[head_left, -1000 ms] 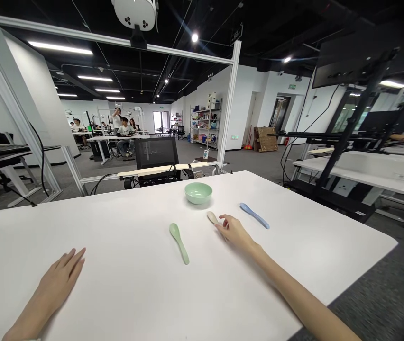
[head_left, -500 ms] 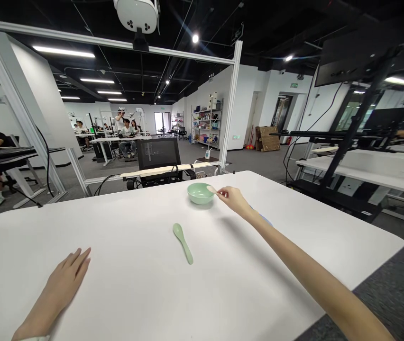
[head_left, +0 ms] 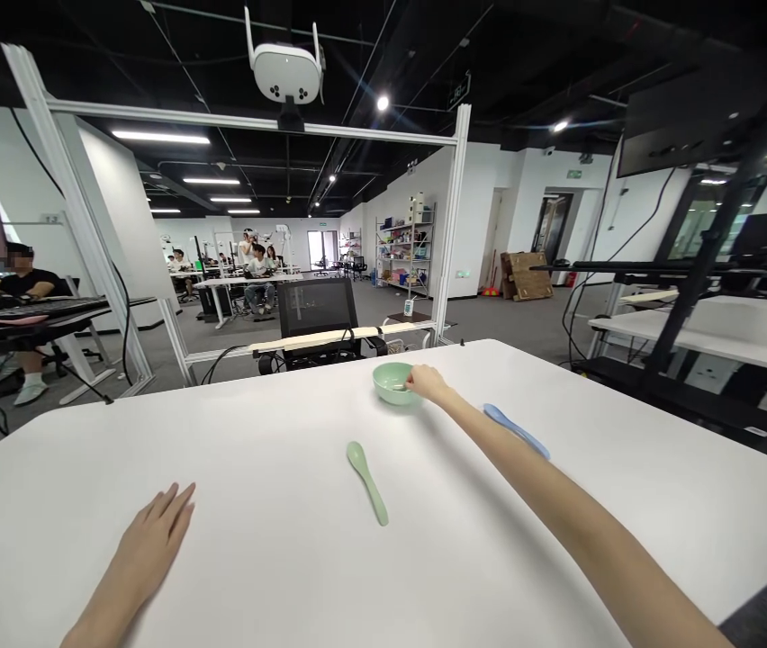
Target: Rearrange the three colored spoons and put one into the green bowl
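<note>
A light green bowl (head_left: pixel 387 385) stands near the far edge of the white table (head_left: pixel 255 540). Over its right rim, my right hand (head_left: pixel 427 382) is closed on a pale spoon (head_left: pixel 400 388), whose visible part lies inside the bowl; the fingers hide the rest. Closer to me, a green spoon (head_left: pixel 367 482) rests on the tabletop, bowl end away from me. To the right, partly behind my right forearm, lies a blue spoon (head_left: pixel 515 430). My left hand (head_left: pixel 150 543) is flat on the table at the left, fingers stretched out, holding nothing.
Beyond the table is a black office chair (head_left: pixel 318 310) behind a metal frame (head_left: pixel 455 225). A black stand (head_left: pixel 687 270) rises at the right. Several people sit at desks in the background, one person (head_left: pixel 32 283) at the far left.
My right hand has brought the pale spoon from above the bowl's right rim down into the bowl. More of the blue spoon shows now. The view has shifted; my left hand stays flat.
</note>
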Available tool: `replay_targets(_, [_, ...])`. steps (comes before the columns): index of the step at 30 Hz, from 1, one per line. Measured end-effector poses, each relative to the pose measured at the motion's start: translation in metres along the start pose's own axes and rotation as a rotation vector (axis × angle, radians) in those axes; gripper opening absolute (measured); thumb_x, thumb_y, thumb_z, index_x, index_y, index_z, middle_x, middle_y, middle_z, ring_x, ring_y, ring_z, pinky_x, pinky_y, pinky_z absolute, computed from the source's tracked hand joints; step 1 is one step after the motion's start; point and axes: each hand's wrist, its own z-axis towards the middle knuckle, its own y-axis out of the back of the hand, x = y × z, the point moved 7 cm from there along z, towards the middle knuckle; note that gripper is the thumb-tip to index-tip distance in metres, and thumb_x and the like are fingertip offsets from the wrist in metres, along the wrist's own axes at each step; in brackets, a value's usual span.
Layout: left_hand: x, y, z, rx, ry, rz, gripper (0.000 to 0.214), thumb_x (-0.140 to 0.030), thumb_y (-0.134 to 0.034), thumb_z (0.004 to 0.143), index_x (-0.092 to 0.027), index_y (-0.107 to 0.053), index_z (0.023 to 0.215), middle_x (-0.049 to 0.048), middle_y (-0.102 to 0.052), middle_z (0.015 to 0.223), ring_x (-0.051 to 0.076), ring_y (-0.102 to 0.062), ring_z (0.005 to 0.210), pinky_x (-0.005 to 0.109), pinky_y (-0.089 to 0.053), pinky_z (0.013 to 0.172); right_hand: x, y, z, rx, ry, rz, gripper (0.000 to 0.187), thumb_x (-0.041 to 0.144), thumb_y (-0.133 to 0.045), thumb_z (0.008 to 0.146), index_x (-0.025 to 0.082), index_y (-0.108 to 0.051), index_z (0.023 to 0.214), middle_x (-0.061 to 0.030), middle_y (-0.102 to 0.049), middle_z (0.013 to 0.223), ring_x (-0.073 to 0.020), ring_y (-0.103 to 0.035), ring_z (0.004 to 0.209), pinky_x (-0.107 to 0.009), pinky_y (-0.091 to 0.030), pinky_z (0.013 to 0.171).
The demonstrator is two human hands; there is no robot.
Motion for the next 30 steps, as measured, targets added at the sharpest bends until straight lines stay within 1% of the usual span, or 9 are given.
replay_targets(4, [0.0,-0.004,0.0,0.005,-0.033,-0.005,0.069,-0.045,-0.028,0.094,-0.015,-0.069,0.141,0.0143,-0.067,0.15,0.033,-0.06,0.143,0.053,-0.047,0.121,0.002,-0.001,-0.001,-0.007,0.004,-0.005,0.023,0.018,-0.064,0.097,0.016,-0.087,0.099,-0.0186,-0.083,0.106,-0.0315,-0.076,0.108,-0.034,-0.052,0.093])
replay_targets(7, [0.003,-0.006,0.0,-0.008,-0.03,-0.001,0.068,-0.046,-0.03,0.095,-0.016,-0.069,0.142,0.0134,-0.067,0.15,0.033,-0.06,0.143,0.052,-0.047,0.121,0.0,0.007,-0.007,-0.051,0.019,0.02,0.031,0.026,-0.057,0.103,0.017,-0.086,0.11,-0.0185,-0.081,0.114,-0.0315,-0.073,0.115,-0.035,-0.051,0.097])
replay_targets(9, [0.005,-0.006,0.0,-0.018,-0.018,0.003,0.068,-0.047,-0.03,0.095,-0.016,-0.069,0.142,0.0135,-0.067,0.151,0.033,-0.06,0.143,0.052,-0.048,0.121,-0.009,0.013,-0.017,-0.092,0.032,0.039,0.037,0.028,-0.051,0.106,0.017,-0.081,0.124,-0.0171,-0.079,0.124,-0.0303,-0.07,0.122,-0.034,-0.049,0.101])
replay_targets(12, [0.006,-0.009,0.0,0.001,-0.019,0.001,0.071,-0.048,-0.027,0.096,-0.013,-0.066,0.145,0.0158,-0.064,0.154,0.035,-0.058,0.145,0.053,-0.046,0.122,-0.037,0.014,-0.04,-0.187,0.051,0.106,0.043,0.029,-0.046,0.107,0.014,-0.074,0.136,-0.0159,-0.077,0.13,-0.0298,-0.067,0.126,-0.035,-0.048,0.105])
replay_targets(15, [0.006,-0.012,0.001,0.012,-0.023,-0.002,0.072,-0.047,-0.026,0.097,-0.012,-0.064,0.146,0.0172,-0.062,0.155,0.036,-0.057,0.146,0.055,-0.045,0.122,-0.075,-0.004,-0.072,-0.249,0.067,0.204,0.044,0.028,-0.046,0.104,0.013,-0.074,0.135,-0.0163,-0.076,0.128,-0.0302,-0.067,0.124,-0.038,-0.049,0.107])
replay_targets(18, [0.009,-0.015,0.001,0.005,-0.029,-0.004,0.072,-0.047,-0.026,0.097,-0.011,-0.063,0.147,0.0184,-0.061,0.156,0.037,-0.056,0.147,0.055,-0.046,0.121,-0.107,-0.034,-0.102,-0.227,0.09,0.255,0.045,0.028,-0.046,0.103,0.013,-0.073,0.136,-0.0173,-0.073,0.136,-0.0315,-0.066,0.13,-0.042,-0.048,0.113])
replay_targets(20, [0.011,-0.017,0.001,-0.01,-0.04,-0.005,0.072,-0.048,-0.027,0.097,-0.011,-0.064,0.147,0.0181,-0.062,0.156,0.037,-0.056,0.146,0.054,-0.046,0.121,-0.119,-0.053,-0.116,-0.196,0.095,0.268,0.047,0.028,-0.046,0.102,0.012,-0.071,0.139,-0.0177,-0.071,0.141,-0.0321,-0.064,0.134,-0.043,-0.046,0.116])
replay_targets(24, [0.017,-0.021,0.001,-0.037,-0.046,0.003,0.07,-0.05,-0.03,0.097,-0.014,-0.066,0.145,0.0162,-0.064,0.153,0.036,-0.058,0.145,0.052,-0.047,0.121,-0.129,-0.072,-0.127,-0.165,0.08,0.289,0.049,0.029,-0.044,0.101,0.01,-0.071,0.139,-0.0181,-0.068,0.145,-0.0321,-0.061,0.139,-0.044,-0.045,0.119])
replay_targets(30, [0.022,-0.028,0.004,0.009,-0.032,0.006,0.075,-0.053,-0.028,0.095,-0.013,-0.064,0.147,0.016,-0.063,0.155,0.036,-0.056,0.147,0.051,-0.044,0.124,-0.128,-0.072,-0.128,-0.181,0.049,0.326,0.043,0.029,-0.046,0.101,0.013,-0.078,0.127,-0.0191,-0.071,0.142,-0.0311,-0.062,0.138,-0.044,-0.045,0.119])
